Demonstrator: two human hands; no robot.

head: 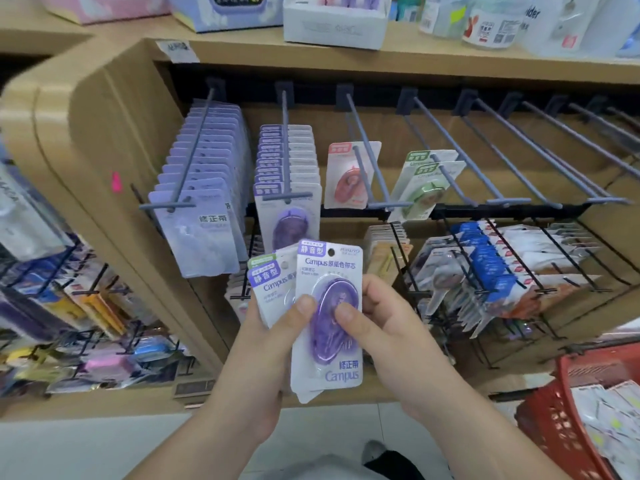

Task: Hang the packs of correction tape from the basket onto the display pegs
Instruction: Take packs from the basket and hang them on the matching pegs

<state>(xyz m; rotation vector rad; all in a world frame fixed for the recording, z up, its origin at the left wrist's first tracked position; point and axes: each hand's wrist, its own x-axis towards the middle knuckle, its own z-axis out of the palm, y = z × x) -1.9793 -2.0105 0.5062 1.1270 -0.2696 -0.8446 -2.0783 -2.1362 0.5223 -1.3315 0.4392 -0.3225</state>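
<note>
Two bare hands meet low in front of the shelf, both clamped on a small fan of correction tape packs. The left hand (273,327) grips the fan from below, thumb on the front bubble; the right hand (384,327) pinches the front purple pack (341,372), thumb in front, fingers behind. Tucked behind it are the spare packs (273,282), one with a green header. A red basket (554,410) holding more stock sits at the lower right.

Just above the hands, a peg (285,147) carries a row of matching purple packs; further right hang a pink pack (349,174) and green packs (426,181), then bare pegs (519,147).

Likely trouble from here:
- Pulling the front pack free could drag the loose ones behind it out of the left hand's grip, and they would drop to the floor.
- The hanging hole (331,252) is small and each peg ends in a crossbar, so a hurried push could catch or bend the card.
- The fan mixes colours, so a pack could easily land on the wrong row.
</note>
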